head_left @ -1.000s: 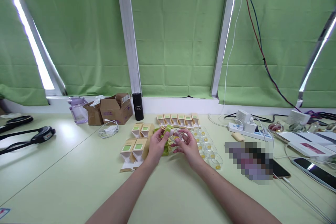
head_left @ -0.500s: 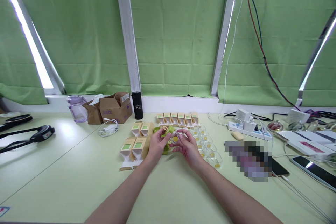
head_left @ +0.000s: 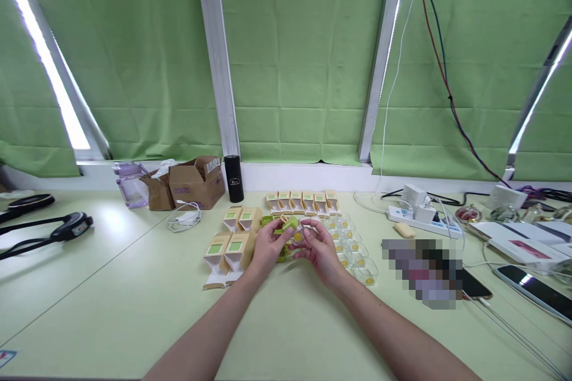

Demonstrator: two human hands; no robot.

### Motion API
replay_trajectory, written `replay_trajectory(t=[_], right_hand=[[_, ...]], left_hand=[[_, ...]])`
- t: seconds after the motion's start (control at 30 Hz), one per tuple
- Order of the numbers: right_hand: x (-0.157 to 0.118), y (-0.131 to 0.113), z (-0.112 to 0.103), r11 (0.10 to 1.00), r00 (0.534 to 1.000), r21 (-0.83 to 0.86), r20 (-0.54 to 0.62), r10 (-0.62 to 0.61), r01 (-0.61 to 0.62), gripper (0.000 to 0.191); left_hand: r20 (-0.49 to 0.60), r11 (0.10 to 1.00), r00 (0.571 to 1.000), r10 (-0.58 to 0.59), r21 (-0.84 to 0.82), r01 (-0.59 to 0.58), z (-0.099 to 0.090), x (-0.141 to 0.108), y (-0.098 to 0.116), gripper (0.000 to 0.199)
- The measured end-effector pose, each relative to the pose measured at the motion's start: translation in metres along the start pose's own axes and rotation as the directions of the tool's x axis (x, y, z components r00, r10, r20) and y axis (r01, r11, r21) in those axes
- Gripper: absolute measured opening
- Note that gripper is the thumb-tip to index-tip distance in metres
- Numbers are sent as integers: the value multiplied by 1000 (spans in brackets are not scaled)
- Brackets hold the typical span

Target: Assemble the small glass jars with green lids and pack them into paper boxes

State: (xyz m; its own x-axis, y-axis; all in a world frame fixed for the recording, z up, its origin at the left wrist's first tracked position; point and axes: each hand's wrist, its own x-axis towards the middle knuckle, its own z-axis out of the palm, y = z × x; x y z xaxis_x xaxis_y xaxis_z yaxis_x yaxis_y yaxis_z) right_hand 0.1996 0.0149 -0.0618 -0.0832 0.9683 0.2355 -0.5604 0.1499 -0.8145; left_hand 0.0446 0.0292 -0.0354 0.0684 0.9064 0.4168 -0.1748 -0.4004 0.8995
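My left hand (head_left: 269,245) is closed on a small green case (head_left: 290,224) near the middle of the table. Pinched in my right hand (head_left: 320,247) is a clear plastic piece with a yellow spot (head_left: 298,237), held against the green case. More green items (head_left: 282,255) lie partly hidden behind my left hand. Several clear pieces with yellow spots (head_left: 355,247) stand in rows right of my right hand. Open cream boxes with green squares (head_left: 240,247) stand left of my left hand, and a row of similar boxes (head_left: 308,202) is behind both hands.
Farther left are a cardboard box (head_left: 194,187), a black tumbler (head_left: 233,179), a lilac bottle (head_left: 131,186) and a white coiled cable (head_left: 184,219). A power strip (head_left: 426,223), phones (head_left: 536,289) and cables lie on the right.
The green case and the clear piece have turned slightly and are closer together between my hands. Both hands have stayed in nearly the same place.
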Motion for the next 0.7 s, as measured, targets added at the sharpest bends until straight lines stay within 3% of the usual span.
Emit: replay_trajectory(t=[0.33,0.47,0.7], right_hand=[[0,-1,2,999,999,33,52,-15,14,53],[0,-1,2,998,998,59,54,-20,16,51],[1,-5,3,992,999,123,28,-39,36,55]], left_hand=[[41,994,999,-20,104,15,-4,2,-6,52],[17,994,1000,10,108,-11,-6,3,-12,59],[106,982,991,84,160,-100,-2,-2,-12,56]])
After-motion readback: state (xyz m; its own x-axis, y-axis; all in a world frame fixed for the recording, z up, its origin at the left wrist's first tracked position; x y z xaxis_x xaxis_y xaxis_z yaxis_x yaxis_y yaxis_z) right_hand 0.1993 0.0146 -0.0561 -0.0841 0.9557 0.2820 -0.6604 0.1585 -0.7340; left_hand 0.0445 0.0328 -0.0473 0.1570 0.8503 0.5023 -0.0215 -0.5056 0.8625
